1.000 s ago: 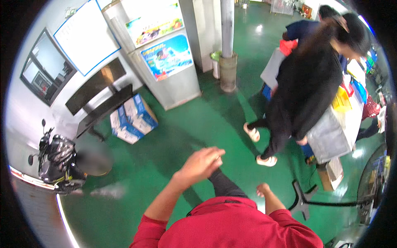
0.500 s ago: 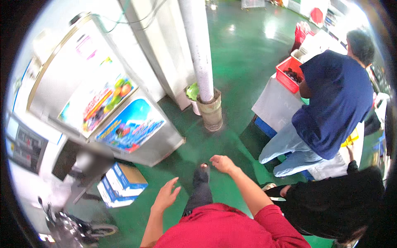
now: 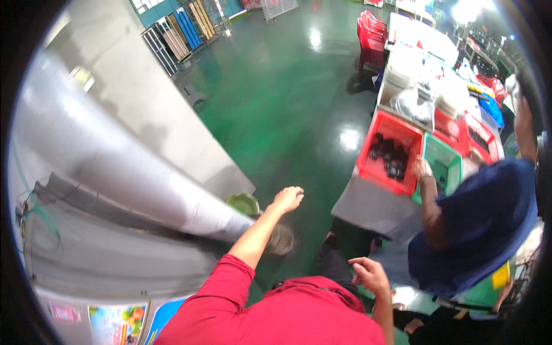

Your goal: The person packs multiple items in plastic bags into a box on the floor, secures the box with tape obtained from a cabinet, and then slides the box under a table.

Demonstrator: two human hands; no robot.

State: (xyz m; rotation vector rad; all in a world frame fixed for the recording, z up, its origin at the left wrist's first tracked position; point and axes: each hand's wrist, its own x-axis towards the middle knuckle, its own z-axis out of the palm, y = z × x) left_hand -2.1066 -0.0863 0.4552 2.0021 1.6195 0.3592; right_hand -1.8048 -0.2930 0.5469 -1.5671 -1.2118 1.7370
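Both of my hands hang in the air over the green floor with nothing in them. My left hand point(image 3: 289, 199) reaches forward, its fingers loosely bent, close to a green tub point(image 3: 244, 203) beside the foot of a pipe. Lower and to the right, my right hand point(image 3: 371, 276) is held near my body, its fingers partly curled and apart. Ahead to the right, a red basket point(image 3: 384, 180) with dark pieces in it stands on a table point(image 3: 374, 202), away from both hands. A green basket point(image 3: 457, 168) sits beside it.
A co-worker in a dark blue shirt point(image 3: 474, 221) leans over the baskets at right. A thick pale pipe point(image 3: 144, 172) slants across the left. Stacked red chairs point(image 3: 372, 35) stand by the table's far end. A pale wall point(image 3: 155, 109) runs along the left.
The view has turned and moved forward; the pipe is now close on the left and the baskets nearer. My left arm has swung forward, and my right hand has drawn back.
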